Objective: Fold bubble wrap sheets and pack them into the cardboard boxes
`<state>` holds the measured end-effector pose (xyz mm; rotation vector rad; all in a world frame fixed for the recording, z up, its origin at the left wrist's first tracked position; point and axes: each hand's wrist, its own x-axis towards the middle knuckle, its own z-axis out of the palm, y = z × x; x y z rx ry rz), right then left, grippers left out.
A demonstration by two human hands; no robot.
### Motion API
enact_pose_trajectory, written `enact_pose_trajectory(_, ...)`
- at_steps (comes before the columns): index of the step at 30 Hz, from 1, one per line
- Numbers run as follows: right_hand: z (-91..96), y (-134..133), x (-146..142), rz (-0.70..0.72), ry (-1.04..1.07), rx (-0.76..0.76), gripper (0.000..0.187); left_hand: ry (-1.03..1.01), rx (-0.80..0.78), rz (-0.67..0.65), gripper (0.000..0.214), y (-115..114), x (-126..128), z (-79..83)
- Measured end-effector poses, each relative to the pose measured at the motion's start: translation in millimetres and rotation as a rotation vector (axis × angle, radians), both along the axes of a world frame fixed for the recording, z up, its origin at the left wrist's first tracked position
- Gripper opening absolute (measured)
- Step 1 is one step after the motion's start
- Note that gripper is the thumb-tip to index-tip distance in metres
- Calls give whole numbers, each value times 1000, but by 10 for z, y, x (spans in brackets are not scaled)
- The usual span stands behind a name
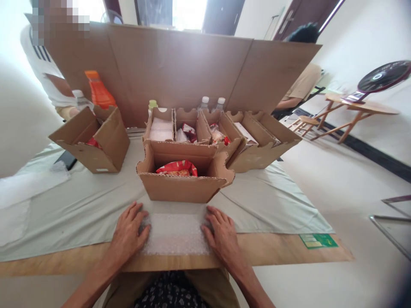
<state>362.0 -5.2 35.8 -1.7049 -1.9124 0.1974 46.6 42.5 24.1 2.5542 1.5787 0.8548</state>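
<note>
A sheet of bubble wrap point(176, 234) lies flat at the table's front edge. My left hand point(130, 229) rests palm down at its left edge, fingers stretched out and loosely apart. Along the right edge lies my right hand point(222, 231), also palm down with fingers extended. Neither hand grasps anything. Just beyond the wrap stands an open cardboard box point(183, 188), its near edge notched at the corners. Inside that box a red snack packet point(178, 167) shows its top; the rest of it is hidden by the box wall.
Several open cardboard bins point(263, 149) stand behind, holding packets and white items. Another box point(111, 149) is at left, near an orange bottle point(101, 90). A tall cardboard panel point(186, 68) closes off the back. More bubble wrap point(19, 209) lies left; a green card point(317, 241) lies front right.
</note>
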Motion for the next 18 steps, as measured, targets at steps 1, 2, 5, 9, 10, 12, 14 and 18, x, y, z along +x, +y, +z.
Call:
enact_pose_trajectory(1, -6, 0, -14, 2, 72, -14, 13, -43, -21, 4, 18, -9, 6, 9)
enact_pose_trajectory(2, -7, -12, -14, 3, 133, -20, 13, -103, -52, 8, 17, -27, 20, 33)
enact_pose_trajectory(5, 27, -72, 25, -17, 231, -28, 15, -333, -231, 64, 17, -98, 93, 172)
enact_pose_trajectory(9, 116, -95, 37, -74, 460, -102, 19, -685, -514, 213, 27, -137, 159, 346)
enact_pose_trajectory(10, 135, -83, 25, -91, 570, -138, 23, -779, -569, 237, 36, -134, 166, 368)
enact_pose_trajectory(12, 161, -46, -12, -120, 791, -216, 36, -934, -682, 247, 56, -126, 177, 386)
enact_pose_trajectory(14, 170, -7, -51, -136, 923, -265, 47, -975, -771, 226, 68, -131, 183, 376)
enact_pose_trajectory(18, 187, -4, -91, -145, 950, -291, 59, -831, -750, 193, 59, -155, 168, 355)
